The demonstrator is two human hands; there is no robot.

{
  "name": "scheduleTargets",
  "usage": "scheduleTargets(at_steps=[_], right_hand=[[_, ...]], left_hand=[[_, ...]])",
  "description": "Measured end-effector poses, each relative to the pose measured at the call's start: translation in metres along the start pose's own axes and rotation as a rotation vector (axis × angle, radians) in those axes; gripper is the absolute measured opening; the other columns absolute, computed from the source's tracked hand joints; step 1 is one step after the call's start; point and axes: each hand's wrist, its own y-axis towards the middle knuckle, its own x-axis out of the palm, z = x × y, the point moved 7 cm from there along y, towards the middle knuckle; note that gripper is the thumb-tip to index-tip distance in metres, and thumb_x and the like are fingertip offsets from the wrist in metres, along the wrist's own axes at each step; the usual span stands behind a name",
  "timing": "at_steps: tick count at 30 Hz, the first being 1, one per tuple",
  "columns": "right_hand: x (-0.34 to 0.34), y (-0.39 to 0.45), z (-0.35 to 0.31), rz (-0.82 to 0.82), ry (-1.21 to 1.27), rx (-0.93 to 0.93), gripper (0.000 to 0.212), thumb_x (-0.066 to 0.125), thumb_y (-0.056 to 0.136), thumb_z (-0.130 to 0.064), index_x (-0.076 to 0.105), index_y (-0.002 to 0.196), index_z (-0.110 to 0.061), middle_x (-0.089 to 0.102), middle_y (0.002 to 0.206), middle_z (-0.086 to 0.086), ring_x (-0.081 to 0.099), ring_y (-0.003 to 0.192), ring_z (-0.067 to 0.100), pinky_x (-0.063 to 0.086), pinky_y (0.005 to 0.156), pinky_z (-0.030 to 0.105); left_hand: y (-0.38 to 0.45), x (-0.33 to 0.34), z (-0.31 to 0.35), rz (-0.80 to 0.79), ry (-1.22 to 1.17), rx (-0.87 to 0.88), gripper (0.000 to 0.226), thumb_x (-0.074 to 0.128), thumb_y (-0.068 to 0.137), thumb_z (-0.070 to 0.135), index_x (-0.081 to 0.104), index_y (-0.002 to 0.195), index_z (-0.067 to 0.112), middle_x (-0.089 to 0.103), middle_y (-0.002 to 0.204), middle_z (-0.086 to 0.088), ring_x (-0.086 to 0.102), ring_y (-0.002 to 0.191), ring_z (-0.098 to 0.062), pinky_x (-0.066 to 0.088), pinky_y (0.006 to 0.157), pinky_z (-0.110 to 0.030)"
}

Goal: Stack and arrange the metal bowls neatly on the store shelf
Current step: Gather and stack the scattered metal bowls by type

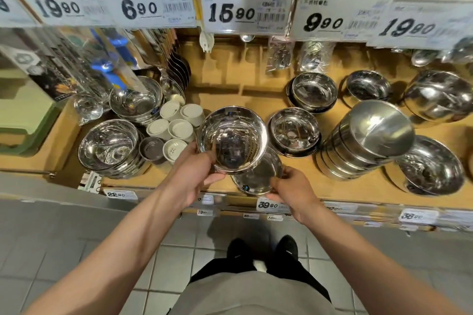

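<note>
Both hands (245, 181) grip stacked bowls (231, 139) between them.

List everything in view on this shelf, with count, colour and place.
held bowl: one, silver, centre, above the shelf
lower bowl: one, silver, shelf front edge
tilted bowl stack: one stack, silver, right
bowl stacks: several, silver, left and right
small cups: about six, white, one grey, left of centre
price tags: five, white, overhead
shelf: one, tan wood
left hand: grips held bowl
right hand: grips lower bowl
</note>
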Motion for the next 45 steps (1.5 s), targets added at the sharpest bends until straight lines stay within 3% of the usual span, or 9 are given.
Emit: scheduleTargets(at_steps=[6, 12, 18, 24, 30, 33, 37, 41, 45], right_hand=[[-0.031, -0.012, 0.014, 0.014, 0.048, 0.013, 0.028, 0.065, 0.092, 0.003, 0.07, 0.11, -0.018, 0.076, 0.106, 0.004, 0.076, 0.096, 0.022, 0.064, 0.072, 0.03], [-0.033, -0.013, 0.01, -0.011, 0.028, -0.01, 0.026, 0.065, 0.091, 0.002, 0.069, 0.102, -0.021, 0.073, 0.113, 0.007, 0.073, 0.102, 0.021, 0.063, 0.076, 0.03], [-0.015, -0.011, 0.003, 0.021, 0.118, -0.027, 0.027, 0.074, 0.09, -0.008, 0.054, 0.109, -0.008, 0.065, 0.116, 0.012, 0.073, 0.097, 0.022, 0.063, 0.075, 0.03], [-0.017, -0.03, -0.004, -0.021, 0.039, -0.051, 0.017, 0.058, 0.102, -0.03, 0.066, 0.108, -0.016, 0.066, 0.094, 0.003, 0.067, 0.084, 0.016, 0.063, 0.084, 0.033], [-0.085, -0.089, 0.002, -0.132, 0.348, -0.061, 0.038, 0.043, 0.107, -0.041, 0.067, 0.124, -0.017, 0.076, 0.113, 0.012, 0.073, 0.104, 0.025, 0.063, 0.08, 0.041], [-0.123, -0.12, 0.007, -0.078, 0.316, -0.124, 0.038, 0.065, 0.094, -0.044, 0.067, 0.124, -0.021, 0.074, 0.114, 0.005, 0.072, 0.102, 0.017, 0.063, 0.074, 0.035], [-0.184, -0.14, 0.023, 0.089, 0.19, -0.131, 0.035, 0.076, 0.088, -0.014, 0.066, 0.121, -0.022, 0.07, 0.115, 0.006, 0.074, 0.095, 0.011, 0.059, 0.071, 0.024], [-0.251, -0.145, 0.031, 0.214, 0.174, -0.112, 0.03, 0.068, 0.09, -0.008, 0.07, 0.116, -0.023, 0.071, 0.119, 0.005, 0.072, 0.102, 0.014, 0.062, 0.079, 0.033], [-0.32, -0.135, 0.02, 0.303, 0.218, -0.122, 0.03, 0.065, 0.093, -0.004, 0.062, 0.121, -0.011, 0.064, 0.114, 0.02, 0.067, 0.091, 0.018, 0.061, 0.07, 0.028]], left_hand=[[-0.004, 0.001, -0.008, -0.036, 0.014, -0.029, 0.034, 0.053, 0.095, -0.005, 0.059, 0.115, 0.022, 0.08, 0.084, -0.001, 0.078, 0.08, -0.02, 0.059, 0.053, -0.022], [-0.011, 0.002, -0.011, -0.053, 0.031, -0.049, 0.046, 0.052, 0.094, -0.01, 0.051, 0.137, 0.007, 0.075, 0.108, -0.017, 0.078, 0.083, -0.028, 0.063, 0.057, -0.026], [-0.021, 0.005, -0.011, -0.037, 0.034, -0.063, 0.046, 0.051, 0.095, -0.011, 0.052, 0.137, 0.006, 0.072, 0.111, -0.022, 0.077, 0.08, -0.03, 0.063, 0.056, -0.027], [-0.034, 0.021, -0.016, -0.064, 0.092, -0.06, 0.033, 0.05, 0.091, -0.016, 0.056, 0.111, 0.01, 0.079, 0.08, -0.012, 0.077, 0.067, -0.026, 0.06, 0.047, -0.024], [-0.048, 0.064, -0.052, -0.174, 0.275, -0.106, 0.054, 0.051, 0.08, -0.021, 0.052, 0.114, 0.021, 0.072, 0.1, -0.014, 0.078, 0.071, -0.028, 0.058, 0.047, -0.028], [-0.062, 0.104, -0.079, -0.313, 0.347, -0.123, 0.056, 0.059, 0.084, -0.015, 0.049, 0.133, 0.011, 0.074, 0.109, -0.012, 0.078, 0.083, -0.025, 0.063, 0.067, -0.038], [-0.085, 0.166, -0.1, -0.418, 0.416, -0.125, 0.06, 0.061, 0.087, -0.004, 0.041, 0.134, 0.027, 0.064, 0.125, -0.002, 0.072, 0.101, -0.022, 0.062, 0.069, -0.029], [-0.098, 0.235, -0.109, -0.532, 0.484, -0.074, 0.035, 0.06, 0.096, 0.01, 0.052, 0.124, 0.029, 0.072, 0.119, 0.002, 0.075, 0.099, -0.017, 0.062, 0.082, -0.03], [-0.102, 0.312, -0.106, -0.542, 0.468, -0.005, 0.015, 0.056, 0.103, 0.023, 0.061, 0.117, 0.027, 0.08, 0.099, 0.004, 0.077, 0.09, -0.015, 0.063, 0.076, -0.027]])
